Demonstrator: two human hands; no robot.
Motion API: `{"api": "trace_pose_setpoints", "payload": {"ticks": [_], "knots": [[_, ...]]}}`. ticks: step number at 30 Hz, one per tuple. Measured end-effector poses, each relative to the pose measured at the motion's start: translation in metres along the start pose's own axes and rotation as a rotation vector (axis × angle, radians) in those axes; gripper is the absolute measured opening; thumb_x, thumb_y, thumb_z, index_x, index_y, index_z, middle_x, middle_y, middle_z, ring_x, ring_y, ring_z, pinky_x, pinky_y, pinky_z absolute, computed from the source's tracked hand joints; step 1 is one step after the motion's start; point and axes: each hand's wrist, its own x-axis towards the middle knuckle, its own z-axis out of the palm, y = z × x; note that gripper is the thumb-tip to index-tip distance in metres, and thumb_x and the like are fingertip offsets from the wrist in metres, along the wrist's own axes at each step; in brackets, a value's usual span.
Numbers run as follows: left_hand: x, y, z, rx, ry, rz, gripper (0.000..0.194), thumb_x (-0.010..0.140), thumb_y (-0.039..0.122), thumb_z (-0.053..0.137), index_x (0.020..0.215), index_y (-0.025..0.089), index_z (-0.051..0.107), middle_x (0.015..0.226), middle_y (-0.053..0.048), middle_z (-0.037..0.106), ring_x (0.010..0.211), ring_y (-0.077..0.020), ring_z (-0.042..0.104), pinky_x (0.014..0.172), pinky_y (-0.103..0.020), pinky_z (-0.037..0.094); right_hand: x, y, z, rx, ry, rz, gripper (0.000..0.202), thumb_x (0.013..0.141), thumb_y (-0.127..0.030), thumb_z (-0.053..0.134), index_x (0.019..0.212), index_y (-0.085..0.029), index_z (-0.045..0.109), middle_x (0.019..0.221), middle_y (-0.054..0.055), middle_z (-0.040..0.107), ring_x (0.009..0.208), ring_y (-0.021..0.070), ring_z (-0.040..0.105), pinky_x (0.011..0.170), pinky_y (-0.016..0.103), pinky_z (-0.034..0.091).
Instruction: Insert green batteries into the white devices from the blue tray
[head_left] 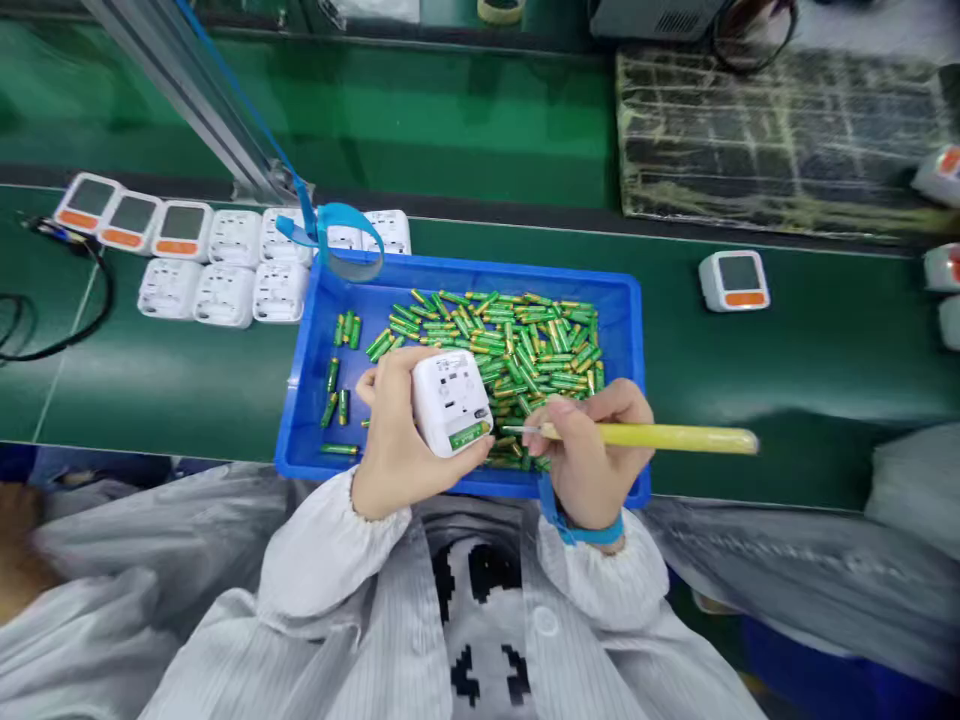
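My left hand (405,430) grips a small white electronic device (448,390) with its back turned up. A green battery (469,434) lies in the open slot at the device's lower edge. In my right hand (592,450) is a yellow-handled tool (675,438) with a thin metal shaft; its tip points left toward the device, a short way from it. Both hands are over a blue tray (457,272) that holds many loose green batteries (517,340). A blue strap (581,530) circles my right wrist.
White devices (279,290) stand in two rows left of the tray, some showing screens and orange bars. Another device (733,281) sits to the right. A metal post (202,100) with a blue strap (349,240) rises behind. A black cable (90,315) lies far left; people in grey clothing are on both sides.
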Motion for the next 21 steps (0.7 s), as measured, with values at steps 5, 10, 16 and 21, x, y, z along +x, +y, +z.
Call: {"api": "trace_pose_setpoints", "payload": {"ticks": [5,10,16,21], "knots": [[-0.0004,-0.0027,-0.0005,-0.041,-0.005,0.004,0.076,0.059,0.026,0.083,0.123,0.024,0.042,0.121,-0.008,0.050,0.114,-0.0271,0.054,0.095,-0.046,0.045,-0.0008,0.0021,0.0027,-0.054,-0.055,-0.020,0.032,0.084,-0.021,0.069,0.068,-0.025,0.042,0.046,-0.008,0.056,0.035,0.0117,0.052,0.033,0.022,0.037],[-0.0004,-0.0029,0.0017,-0.065,-0.011,-0.008,0.075,0.060,0.028,0.082,0.123,0.024,0.041,0.122,-0.008,0.049,0.113,-0.0275,0.054,0.094,-0.046,0.046,0.0002,0.0053,-0.0003,-0.107,-0.099,-0.038,0.031,0.085,-0.021,0.068,0.067,-0.025,0.043,0.048,-0.008,0.056,0.037,0.0116,0.054,0.037,0.023,0.041],[-0.0003,-0.0052,0.0018,-0.031,0.015,-0.002,0.074,0.060,0.031,0.082,0.121,0.022,0.041,0.117,-0.007,0.047,0.109,-0.0262,0.052,0.093,-0.045,0.045,-0.0008,0.0068,0.0034,-0.108,-0.112,0.041,0.033,0.085,-0.022,0.069,0.068,-0.025,0.041,0.047,-0.008,0.057,0.038,0.0127,0.056,0.039,0.024,0.044],[-0.0008,-0.0050,0.0036,0.000,0.034,-0.059,0.077,0.060,0.037,0.082,0.121,0.023,0.037,0.116,-0.007,0.045,0.108,-0.0247,0.051,0.089,-0.040,0.044,0.0039,0.0044,0.0082,0.034,-0.046,0.231,0.033,0.086,-0.027,0.068,0.071,-0.025,0.038,0.044,-0.010,0.058,0.038,0.0119,0.055,0.041,0.022,0.044]]}}
